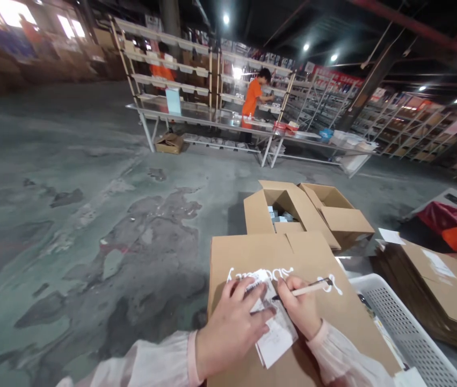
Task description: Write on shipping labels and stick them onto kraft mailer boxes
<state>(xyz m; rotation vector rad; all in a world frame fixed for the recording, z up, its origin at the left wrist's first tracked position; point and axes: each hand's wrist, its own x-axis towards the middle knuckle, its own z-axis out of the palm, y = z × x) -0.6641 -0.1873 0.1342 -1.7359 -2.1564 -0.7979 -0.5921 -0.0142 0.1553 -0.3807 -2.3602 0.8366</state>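
A white paper slip with fine print lies on a flat cardboard box that carries white lettering. My left hand rests on the slip with its fingers spread, pressing it against the cardboard. From the right, my right hand grips a pen with a pale barrel and dark ends. The pen's tip meets the upper part of the paper, close beside my left fingertips. What is written there is too small to read.
Beyond the cardboard stand an open carton holding small pale boxes and another open carton. A white plastic basket and stacked flat cardboard are at right. Further off, a person in orange works at a long metal table.
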